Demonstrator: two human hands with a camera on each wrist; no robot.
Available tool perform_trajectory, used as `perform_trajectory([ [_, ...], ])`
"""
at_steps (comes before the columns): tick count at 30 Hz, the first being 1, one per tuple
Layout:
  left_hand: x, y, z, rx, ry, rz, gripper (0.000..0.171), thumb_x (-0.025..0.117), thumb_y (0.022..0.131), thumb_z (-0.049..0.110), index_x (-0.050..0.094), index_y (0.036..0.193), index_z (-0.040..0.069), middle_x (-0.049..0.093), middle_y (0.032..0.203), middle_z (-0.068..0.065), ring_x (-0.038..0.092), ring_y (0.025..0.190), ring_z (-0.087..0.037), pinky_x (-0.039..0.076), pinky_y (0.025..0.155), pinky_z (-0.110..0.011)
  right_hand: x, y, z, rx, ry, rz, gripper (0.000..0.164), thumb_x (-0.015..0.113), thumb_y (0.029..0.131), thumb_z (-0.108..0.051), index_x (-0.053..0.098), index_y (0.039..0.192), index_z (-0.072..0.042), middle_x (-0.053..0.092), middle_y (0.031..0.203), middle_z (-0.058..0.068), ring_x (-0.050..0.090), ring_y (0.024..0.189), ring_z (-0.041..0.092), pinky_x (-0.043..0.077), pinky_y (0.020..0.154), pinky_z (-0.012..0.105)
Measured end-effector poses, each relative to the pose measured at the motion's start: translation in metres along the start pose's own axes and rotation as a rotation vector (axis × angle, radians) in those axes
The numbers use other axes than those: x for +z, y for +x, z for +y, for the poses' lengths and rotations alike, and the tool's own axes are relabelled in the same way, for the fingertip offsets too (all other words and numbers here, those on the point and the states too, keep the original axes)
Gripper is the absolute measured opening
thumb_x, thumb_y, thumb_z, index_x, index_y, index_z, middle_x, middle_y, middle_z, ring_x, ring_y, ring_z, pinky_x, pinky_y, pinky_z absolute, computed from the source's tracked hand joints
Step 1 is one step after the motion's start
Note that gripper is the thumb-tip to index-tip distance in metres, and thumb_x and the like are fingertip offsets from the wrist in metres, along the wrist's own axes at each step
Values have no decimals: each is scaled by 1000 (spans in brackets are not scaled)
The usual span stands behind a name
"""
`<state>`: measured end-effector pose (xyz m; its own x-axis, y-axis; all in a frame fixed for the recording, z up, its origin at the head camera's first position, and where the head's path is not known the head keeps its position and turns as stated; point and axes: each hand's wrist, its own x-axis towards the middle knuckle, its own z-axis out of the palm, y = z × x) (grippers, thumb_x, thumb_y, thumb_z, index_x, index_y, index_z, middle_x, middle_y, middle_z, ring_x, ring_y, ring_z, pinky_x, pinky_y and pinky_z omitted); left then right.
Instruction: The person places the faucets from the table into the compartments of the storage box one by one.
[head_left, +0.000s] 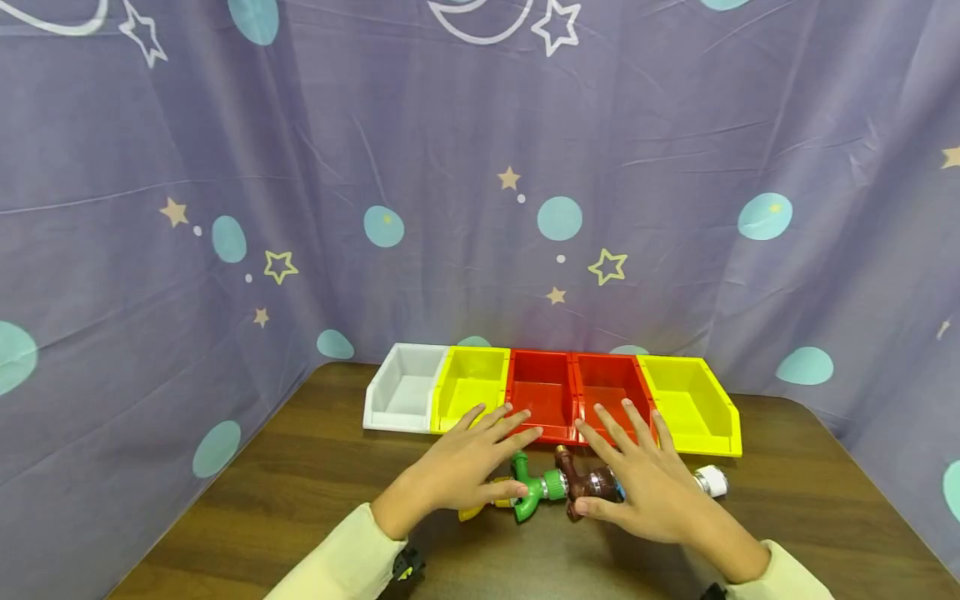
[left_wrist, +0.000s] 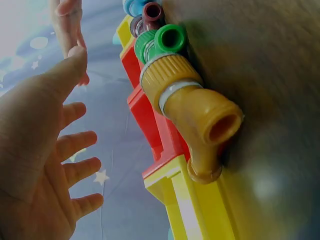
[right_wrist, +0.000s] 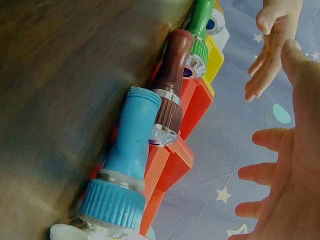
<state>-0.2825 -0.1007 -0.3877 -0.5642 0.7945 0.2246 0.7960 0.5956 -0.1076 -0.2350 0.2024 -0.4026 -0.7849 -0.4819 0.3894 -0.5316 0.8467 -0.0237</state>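
A row of plastic taps lies on the table below both hands. The orange-yellow tap [left_wrist: 200, 112] is at the left end, followed by a green tap [head_left: 531, 495], a brown tap [head_left: 576, 477] and a blue tap [right_wrist: 132, 132]. A white tap [head_left: 711, 481] shows partly at the right end. My left hand [head_left: 467, 467] hovers over the left part of the row, palm down, fingers spread. The right hand [head_left: 651, 487] hangs above the blue tap with its fingers spread too, hiding much of it in the head view. Neither hand holds anything.
Behind the taps stand open bins side by side: a white bin [head_left: 369, 408], a yellow bin [head_left: 471, 392], two red bins [head_left: 542, 396] and another yellow bin [head_left: 686, 408]. The brown wooden table [head_left: 300, 467] meets a purple patterned curtain [head_left: 465, 125] at the back and sides.
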Motion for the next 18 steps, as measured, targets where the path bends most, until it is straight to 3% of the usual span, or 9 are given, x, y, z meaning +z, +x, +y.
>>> perform_trajectory([
  [10, 5, -15, -22, -92, -13, 83, 70, 57, 100, 56, 39, 159, 24, 39, 162, -10, 37, 146, -37, 31, 115, -59, -1, -4, 10, 10, 31, -31, 85, 59, 93, -68, 34, 161, -25, 33, 164, 11, 7, 154, 45, -8, 121, 60],
  [18, 2, -30, -52, -241, -6, 146, 63, 55, 102, 54, 46, 155, 22, 48, 155, -11, 50, 135, -34, 41, 105, -55, -10, -11, 33, 31, 28, -39, 78, 62, 94, -63, 42, 158, -23, 46, 156, 11, 26, 147, 51, 18, 113, 72],
])
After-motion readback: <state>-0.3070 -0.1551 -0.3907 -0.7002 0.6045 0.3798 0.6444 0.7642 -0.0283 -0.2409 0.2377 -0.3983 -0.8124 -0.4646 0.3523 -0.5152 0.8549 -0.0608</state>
